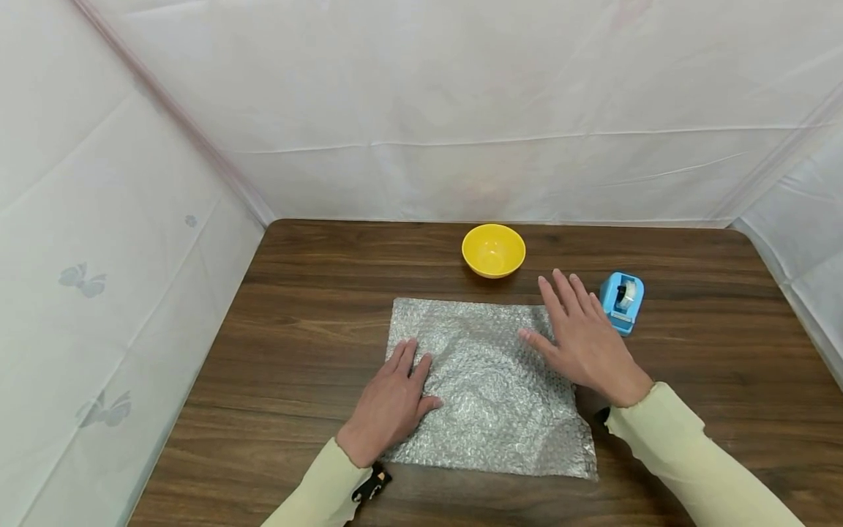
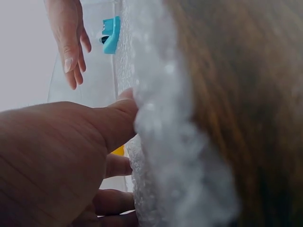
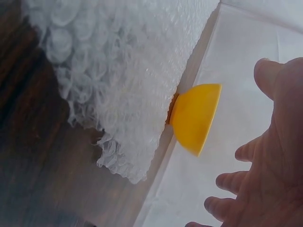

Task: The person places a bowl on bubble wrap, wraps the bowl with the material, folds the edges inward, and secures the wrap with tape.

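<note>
A sheet of clear bubble wrap (image 1: 487,395) lies spread on the brown wooden table, its surface wrinkled. On its left edge rests my left hand (image 1: 388,406), fingers extended and thumb spread. In the left wrist view the fingertips of that hand (image 2: 57,161) touch the bubble wrap (image 2: 161,123). My right hand (image 1: 589,351) is over the sheet's right side with its fingers straight and holds nothing. The right wrist view shows this hand (image 3: 279,156) apart from the bubble wrap (image 3: 118,80), raised above it.
Behind the sheet stands a yellow bowl (image 1: 494,252), near the table's back edge. A light blue tape dispenser (image 1: 621,301) sits just beyond my right hand. White sheeting (image 1: 421,110) hangs at the back and both sides of the wooden table (image 1: 290,329).
</note>
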Motion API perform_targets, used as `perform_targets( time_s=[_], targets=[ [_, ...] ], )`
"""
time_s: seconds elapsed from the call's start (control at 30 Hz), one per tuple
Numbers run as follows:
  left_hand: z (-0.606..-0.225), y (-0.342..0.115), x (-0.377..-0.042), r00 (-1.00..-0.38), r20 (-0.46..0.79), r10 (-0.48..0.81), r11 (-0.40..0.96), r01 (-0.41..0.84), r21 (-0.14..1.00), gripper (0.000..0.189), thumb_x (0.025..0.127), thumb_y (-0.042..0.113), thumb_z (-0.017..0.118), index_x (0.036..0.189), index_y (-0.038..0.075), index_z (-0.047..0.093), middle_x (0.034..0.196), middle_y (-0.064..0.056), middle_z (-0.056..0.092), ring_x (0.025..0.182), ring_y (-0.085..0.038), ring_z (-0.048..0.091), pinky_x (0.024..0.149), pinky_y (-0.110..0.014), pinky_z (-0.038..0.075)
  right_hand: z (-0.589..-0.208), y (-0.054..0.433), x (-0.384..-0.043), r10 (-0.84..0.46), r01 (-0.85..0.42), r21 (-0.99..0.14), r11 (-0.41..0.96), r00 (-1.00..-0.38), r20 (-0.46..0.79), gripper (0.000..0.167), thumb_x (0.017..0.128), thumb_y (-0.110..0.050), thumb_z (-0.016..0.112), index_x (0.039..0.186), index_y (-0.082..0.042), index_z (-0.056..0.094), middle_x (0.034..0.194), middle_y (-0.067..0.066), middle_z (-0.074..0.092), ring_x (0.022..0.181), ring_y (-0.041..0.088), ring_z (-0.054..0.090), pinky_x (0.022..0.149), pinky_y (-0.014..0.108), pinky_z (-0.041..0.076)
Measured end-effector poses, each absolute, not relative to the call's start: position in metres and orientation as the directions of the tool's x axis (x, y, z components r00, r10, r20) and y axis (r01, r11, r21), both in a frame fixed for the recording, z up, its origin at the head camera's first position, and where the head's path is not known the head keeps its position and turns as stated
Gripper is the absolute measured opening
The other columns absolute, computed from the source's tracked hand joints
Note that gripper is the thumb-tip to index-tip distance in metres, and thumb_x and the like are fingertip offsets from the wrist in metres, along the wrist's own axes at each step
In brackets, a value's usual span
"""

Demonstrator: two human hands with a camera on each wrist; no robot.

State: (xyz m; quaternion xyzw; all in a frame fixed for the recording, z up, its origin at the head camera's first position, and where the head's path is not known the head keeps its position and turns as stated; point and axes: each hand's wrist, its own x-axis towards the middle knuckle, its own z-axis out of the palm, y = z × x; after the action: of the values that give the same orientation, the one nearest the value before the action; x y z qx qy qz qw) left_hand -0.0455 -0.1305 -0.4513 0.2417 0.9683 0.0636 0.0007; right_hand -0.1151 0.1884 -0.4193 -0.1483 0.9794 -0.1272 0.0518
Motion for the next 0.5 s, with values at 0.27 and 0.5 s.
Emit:
perform_targets(
  time_s=[0.27, 0.5],
  targets=[
    [-0.453, -0.130, -0.044, -0.892, 0.019, 0.451, 0.880, 0.448, 0.159, 0.065, 0.097, 0.046, 0.069, 0.144, 0.001, 0.059, 0.155, -0.032, 0.049, 0.146, -0.046, 0.048, 0.118, -0.049, 0.046, -0.419, 0.190, -0.122, -0.301, -0.280, -0.246, 0.928, -0.952, -0.051, 0.093, 0.103, -0.062, 0.049, 0.168, -0.006, 0.011, 0.175, 0.024, 0.007, 0.161, 0.049, 0.008, 0.126, 0.072, 0.015],
    [-0.455, -0.129, -0.044, -0.899, 0.009, 0.439, 0.885, 0.434, 0.171, 0.067, 0.098, 0.048, 0.067, 0.145, 0.000, 0.058, 0.157, -0.031, 0.047, 0.148, -0.045, 0.045, 0.120, -0.049, 0.044, -0.418, 0.191, -0.127, -0.301, -0.281, -0.237, 0.930, -0.952, -0.053, 0.093, 0.104, -0.061, 0.050, 0.168, -0.006, 0.011, 0.175, 0.024, 0.007, 0.161, 0.048, 0.008, 0.127, 0.071, 0.015]
  ],
)
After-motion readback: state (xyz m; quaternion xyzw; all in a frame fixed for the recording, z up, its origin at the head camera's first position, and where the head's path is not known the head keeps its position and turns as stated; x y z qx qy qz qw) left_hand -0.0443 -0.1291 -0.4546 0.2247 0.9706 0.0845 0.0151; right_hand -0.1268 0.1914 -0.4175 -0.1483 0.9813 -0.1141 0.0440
